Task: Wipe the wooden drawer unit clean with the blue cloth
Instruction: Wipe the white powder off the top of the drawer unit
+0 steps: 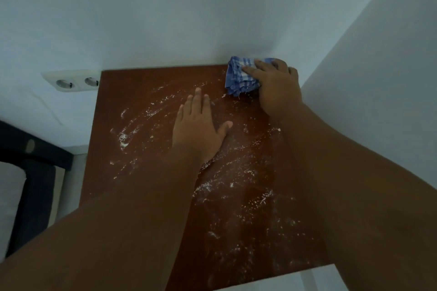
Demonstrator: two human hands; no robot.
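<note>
Curling over a bunched blue cloth (236, 78), the fingers (248, 70) of the right hand (276, 87) bend down across the wad and hold it against the wood; the thumb is hidden beneath the hand. The cloth is checked blue and white and sits at the far right corner of the top of the wooden drawer unit (142, 101), close to where the top meets the white wall (165, 19). The right forearm reaches in from the lower right.

The left hand's fingers (197, 99) lie straight and slightly spread, holding nothing, and the left hand (196, 130) rests palm down on the middle of the top, near the cloth but apart from it. Its forearm crosses the near left part of the surface.

Only the reddish-brown top of the unit is in view; its drawers cannot be seen. White powder (123, 139) is smeared and speckled over most of the top, in streaks to the left of the left hand and in flecks toward the near edge. A double wall socket (75, 81) sits on the wall just beside the unit's far left corner, and a dark piece of furniture (35, 172) stands lower left.
</note>
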